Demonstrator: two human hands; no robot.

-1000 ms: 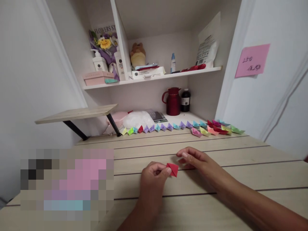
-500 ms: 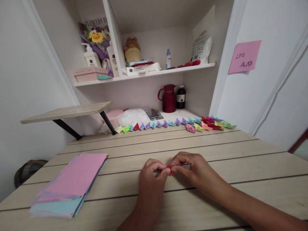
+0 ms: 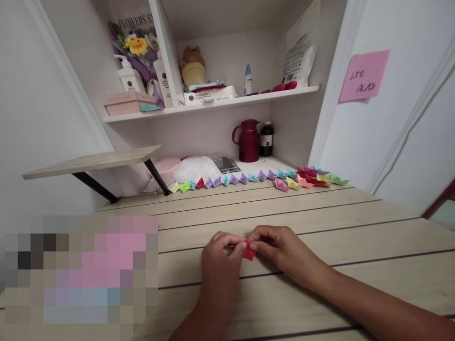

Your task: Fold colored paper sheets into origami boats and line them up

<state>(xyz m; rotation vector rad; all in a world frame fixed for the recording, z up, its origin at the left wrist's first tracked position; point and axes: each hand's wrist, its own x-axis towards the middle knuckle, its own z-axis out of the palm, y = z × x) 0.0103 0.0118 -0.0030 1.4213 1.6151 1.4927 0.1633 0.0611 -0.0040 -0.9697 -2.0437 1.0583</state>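
We pinch the red folded paper (image 3: 249, 251) from both sides, left hand (image 3: 220, 259) and right hand (image 3: 280, 247) meeting low over the counter (image 3: 320, 213), seemingly so the creases hold tight.

One left hand (image 3: 220, 265), one right hand (image 3: 280, 246), one red fold (image 3: 249, 251); beside the jug (image 3: 248, 141), one bottle (image 3: 266, 139); before it, some twenty boats (image 3: 243, 178).

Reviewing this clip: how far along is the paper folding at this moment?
Done: a row of small folded boats in many colours lines the back of the desk. In hand: the left hand and right hand pinch one red piece between them. Left: that piece is a small compact fold, not yet opened into a boat shape like the others.
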